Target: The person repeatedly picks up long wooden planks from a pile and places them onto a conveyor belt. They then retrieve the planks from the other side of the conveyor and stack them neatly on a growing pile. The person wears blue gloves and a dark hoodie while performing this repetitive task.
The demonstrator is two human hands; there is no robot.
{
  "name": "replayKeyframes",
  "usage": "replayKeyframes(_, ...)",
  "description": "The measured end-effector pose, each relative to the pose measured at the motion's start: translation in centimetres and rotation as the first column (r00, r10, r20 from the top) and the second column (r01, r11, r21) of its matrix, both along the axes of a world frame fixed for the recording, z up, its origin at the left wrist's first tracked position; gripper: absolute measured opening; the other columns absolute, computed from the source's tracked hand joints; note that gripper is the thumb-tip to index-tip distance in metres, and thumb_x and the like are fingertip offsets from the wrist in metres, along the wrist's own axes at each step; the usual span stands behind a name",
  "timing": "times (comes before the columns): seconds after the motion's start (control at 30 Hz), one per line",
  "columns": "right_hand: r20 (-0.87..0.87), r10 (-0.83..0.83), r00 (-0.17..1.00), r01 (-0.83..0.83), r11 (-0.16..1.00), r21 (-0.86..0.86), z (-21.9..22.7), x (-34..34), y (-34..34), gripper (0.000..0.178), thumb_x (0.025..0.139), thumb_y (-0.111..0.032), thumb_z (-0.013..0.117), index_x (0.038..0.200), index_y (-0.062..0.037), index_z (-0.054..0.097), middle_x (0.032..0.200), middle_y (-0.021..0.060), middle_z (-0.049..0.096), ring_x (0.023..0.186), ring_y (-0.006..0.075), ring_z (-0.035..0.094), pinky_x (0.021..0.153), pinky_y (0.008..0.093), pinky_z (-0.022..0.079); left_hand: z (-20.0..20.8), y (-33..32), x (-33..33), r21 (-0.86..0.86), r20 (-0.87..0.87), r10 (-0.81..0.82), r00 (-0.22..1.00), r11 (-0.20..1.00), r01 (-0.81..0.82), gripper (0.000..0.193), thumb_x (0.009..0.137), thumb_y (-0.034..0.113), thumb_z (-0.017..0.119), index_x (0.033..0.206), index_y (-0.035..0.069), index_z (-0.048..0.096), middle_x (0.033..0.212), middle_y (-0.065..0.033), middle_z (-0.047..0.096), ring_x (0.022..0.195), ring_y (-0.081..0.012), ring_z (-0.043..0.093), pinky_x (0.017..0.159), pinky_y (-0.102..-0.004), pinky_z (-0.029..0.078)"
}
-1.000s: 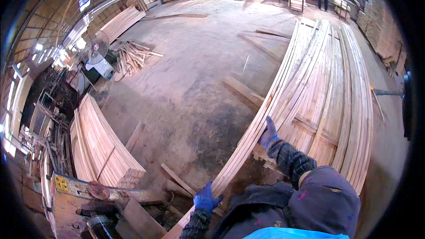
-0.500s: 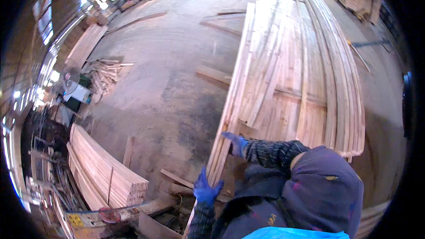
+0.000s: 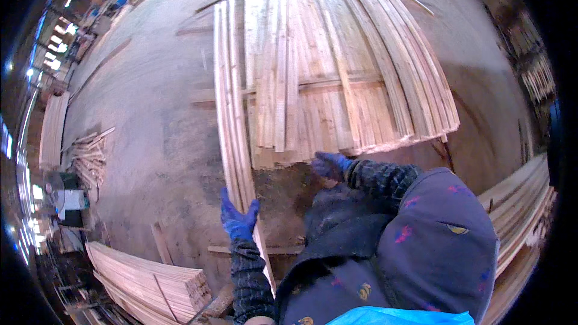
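A bundle of long, narrow wooden boards (image 3: 230, 114) lies along the left side of a wide stack of boards (image 3: 367, 114), with a gap at its near part. My left hand (image 3: 241, 221), in a blue glove, is closed round the bundle near its close end, thumb on the right and fingers on the left. The boards run on below it beside my sleeve. My right hand (image 3: 331, 166), also blue-gloved, is off the bundle, by the near end of the wide stack. Its fingers point left and look loosely apart; whether they touch the stack I cannot tell.
A crosspiece (image 3: 205, 95) sticks out left from under the stack. At lower left lies a strapped pile of boards (image 3: 150, 277), with a loose plank (image 3: 161, 244) near it. Scrap wood (image 3: 90, 156) is heaped farther left. More long boards (image 3: 518, 204) lie at right.
My right hand has let go of the bundle and moved to the wide stack's near end. My left hand still grips the bundle, now apart from the stack's near part. The view has swung right.
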State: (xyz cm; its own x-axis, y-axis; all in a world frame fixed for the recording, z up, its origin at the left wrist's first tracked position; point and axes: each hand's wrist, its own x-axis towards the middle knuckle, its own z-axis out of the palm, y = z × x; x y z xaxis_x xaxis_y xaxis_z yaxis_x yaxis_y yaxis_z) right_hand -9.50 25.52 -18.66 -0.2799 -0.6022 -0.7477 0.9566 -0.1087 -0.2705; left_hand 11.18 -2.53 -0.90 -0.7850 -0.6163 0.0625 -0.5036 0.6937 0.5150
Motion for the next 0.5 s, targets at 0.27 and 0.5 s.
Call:
replayKeyframes(0.27, -0.069, -0.510, 0.857, 0.505, 0.807, 0.307, -5.9, -2.2, 21.6, 0.063, 0.092, -0.053, 0.054, 0.142, -0.0173, 0.037, 0.138, 0.0092, 0.045, 0.124, 0.0273, 0.046, 0.100, 0.0443, 0.040, -3.0, -4.0, -7.6, 0.102, -0.072, -0.023, 0.997, 0.994, 0.030, 0.093, 0.076, 0.034, 0.081, 0.147, 0.000, 0.031, 0.147, -0.0224, 0.038, 0.136, -0.0331, 0.039, 0.111, -0.0407, 0.033)
replayKeyframes(0.5, 0.055, -0.880, 0.471, 0.778, 0.445, 0.443, -11.6, -3.1, 32.3, 0.070, 0.092, -0.058, 0.049, 0.146, -0.0155, 0.035, 0.147, 0.0101, 0.041, 0.132, 0.0294, 0.042, 0.108, 0.0466, 0.034, -1.9, -1.6, -18.3, -0.176, 0.007, 0.124, 0.992, 0.977, -0.121, 0.083, 0.080, 0.031, 0.077, 0.146, 0.002, 0.034, 0.148, -0.0207, 0.039, 0.134, -0.0342, 0.040, 0.110, -0.0438, 0.034)
